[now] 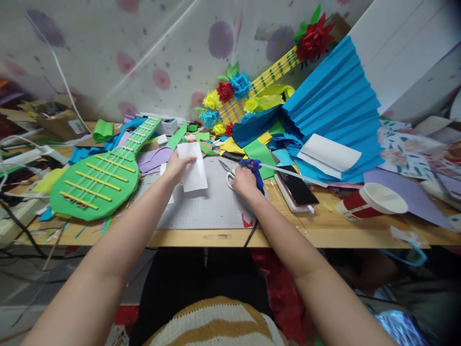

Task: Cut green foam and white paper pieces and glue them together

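My left hand [175, 168] grips a small white sheet of paper [194, 175] by its left edge, thumb on top, above the grey cutting mat [216, 206]. Over the mat's right side my right hand [245, 182] is closed at the handles of a pair of scissors [229, 177]. Their blades point away and to the left; the fingers are partly hidden. Right beside that hand lies a blue hot glue gun [255, 167], with a long white glue stick [291, 174] reaching out to the right.
A green paper lute [97, 185] lies at left. Behind stand a yellow paper guitar [275, 72] with paper flowers and a pleated blue paper fan [334, 105]. A phone [297, 186] and a tilted paper cup [372, 201] are at right; coloured scraps cover the back.
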The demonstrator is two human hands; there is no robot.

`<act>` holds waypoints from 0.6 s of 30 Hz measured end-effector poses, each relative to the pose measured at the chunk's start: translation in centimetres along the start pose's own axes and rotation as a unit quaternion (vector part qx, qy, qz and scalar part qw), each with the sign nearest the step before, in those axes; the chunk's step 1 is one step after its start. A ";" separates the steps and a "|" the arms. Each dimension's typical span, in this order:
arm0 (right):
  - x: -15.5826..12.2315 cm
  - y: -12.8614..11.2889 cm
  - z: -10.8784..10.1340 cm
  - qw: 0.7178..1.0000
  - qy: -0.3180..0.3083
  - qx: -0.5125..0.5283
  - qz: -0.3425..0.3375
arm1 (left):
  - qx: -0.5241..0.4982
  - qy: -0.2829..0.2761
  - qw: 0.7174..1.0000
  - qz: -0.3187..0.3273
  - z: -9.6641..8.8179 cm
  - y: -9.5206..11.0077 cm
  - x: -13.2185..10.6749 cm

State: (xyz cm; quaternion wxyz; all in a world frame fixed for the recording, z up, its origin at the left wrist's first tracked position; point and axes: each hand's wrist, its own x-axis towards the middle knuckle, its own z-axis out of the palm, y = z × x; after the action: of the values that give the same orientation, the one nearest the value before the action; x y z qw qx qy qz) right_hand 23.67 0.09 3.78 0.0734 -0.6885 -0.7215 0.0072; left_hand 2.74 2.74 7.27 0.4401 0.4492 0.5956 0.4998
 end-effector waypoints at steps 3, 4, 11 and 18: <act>0.1 0.2 -1.3 0.999 -0.028 0.017 0.008 | -0.111 0.043 0.992 -0.051 -0.1 -1.4 -0.5; 0.1 0.3 -1.6 0.999 -0.032 0.033 0.003 | -0.141 0.059 0.986 -0.060 -0.1 -1.8 -0.6; -0.3 0.5 -1.4 0.963 -0.019 0.269 -0.021 | -0.234 0.151 0.957 -0.079 -0.2 -3.9 -1.0; -0.3 -2.5 -1.2 0.790 -0.168 0.582 0.089 | -0.239 0.155 0.957 -0.050 0.2 -4.4 -0.7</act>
State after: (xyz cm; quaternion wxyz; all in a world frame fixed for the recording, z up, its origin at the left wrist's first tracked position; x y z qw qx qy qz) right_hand 21.31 -0.46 5.23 0.3369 -0.5644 -0.5172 0.5481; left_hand 2.68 1.67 2.90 0.4612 0.2173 0.5414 0.6686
